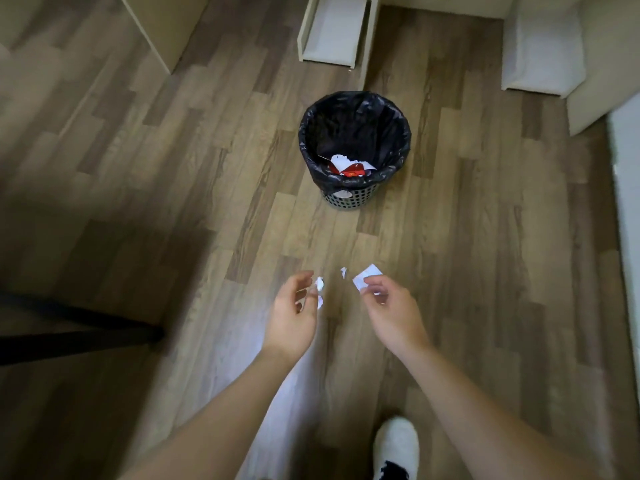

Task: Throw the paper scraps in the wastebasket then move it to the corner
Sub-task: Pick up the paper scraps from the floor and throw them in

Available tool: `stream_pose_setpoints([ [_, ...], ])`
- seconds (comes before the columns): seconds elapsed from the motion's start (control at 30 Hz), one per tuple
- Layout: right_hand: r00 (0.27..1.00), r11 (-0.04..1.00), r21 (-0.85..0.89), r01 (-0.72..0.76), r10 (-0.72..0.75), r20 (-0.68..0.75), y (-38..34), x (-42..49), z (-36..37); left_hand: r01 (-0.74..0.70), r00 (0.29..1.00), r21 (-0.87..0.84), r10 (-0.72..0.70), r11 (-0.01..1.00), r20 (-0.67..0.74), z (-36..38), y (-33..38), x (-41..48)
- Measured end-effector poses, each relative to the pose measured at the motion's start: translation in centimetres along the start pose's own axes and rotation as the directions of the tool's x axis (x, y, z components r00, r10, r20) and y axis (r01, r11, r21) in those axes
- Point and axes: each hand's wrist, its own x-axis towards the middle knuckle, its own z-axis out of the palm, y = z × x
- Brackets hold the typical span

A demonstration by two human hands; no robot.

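Scraps are being carried toward the basket, which is standing upright on the wood floor ahead of the person, well apart from both hands, black liner folded over its rim, some white and red paper already lying in the bottom. Right hand is pinching a flat white scrap between thumb and fingertips, grip pressed together on it. Left hand is half curled with fingers loosely spread; crumpled white bits are showing at its fingertips, but blur makes it hard to tell whether they are being held or are dropping. One tiny scrap is sitting between the hands, in the air or on the floor, cannot tell which. A white shoe is showing at bottom right. Step in hand looks like the throwing part, not yet finished; moving the basket to the corner has not started. Next move is calling for stepping closer, bringing both hands over the open rim and letting go, then checking the floor for dropped bits.
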Motion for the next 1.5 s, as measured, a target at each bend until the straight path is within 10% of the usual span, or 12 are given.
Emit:
stream_pose_setpoints([
  [0.63, 0.997, 0.987, -0.149, 0.067, -0.060, 0.049, 14.7, 15.2, 8.5, -0.054, 0.997, -0.077, 0.050, 0.996, -0.051, 9.1, -14.9, 10.8],
  [1.13, 0.945, 0.844, -0.427, 0.326, -0.295, 0.138, 17.6, 23.6, 14.7, -0.205, 0.978, 0.567, 0.149, 0.798, 0.144, 11.7, -22.5, 18.6],
  [1.5, 0.925, 0.724, -0.578, 0.376, -0.332, 0.186, 17.9, 26.6, 15.3, -0.121, 0.990, 0.426, 0.078, 0.896, 0.118, 12.0, -24.0, 22.5],
])
